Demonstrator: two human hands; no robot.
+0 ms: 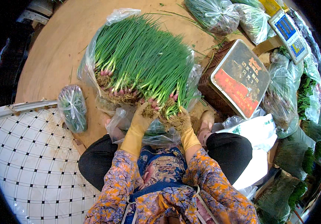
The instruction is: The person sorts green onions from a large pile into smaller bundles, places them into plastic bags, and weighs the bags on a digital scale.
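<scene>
A thick heap of spring onions (142,56) lies in front of me, green tops pointing away and reddish bulbs with brown roots toward me. Clear plastic sheeting (87,67) wraps the heap's sides. My left hand (142,115), in a yellow rubber glove, is closed around bulbs and roots at the heap's near edge. Beside it my right hand (182,122), gloved alike, grips a small bunch by its roots; its fingertips are partly hidden by the roots. Under both hands an open clear bag (160,139) lies between my legs, with some green showing inside.
A tied bag of greens (72,108) stands at left, near white checked tiles (37,160). To the right are a crate topped by a square tin lid (239,76) and a digital scale (289,35). Filled bags (218,16) crowd the far right, a white plastic bag (255,132) nearer.
</scene>
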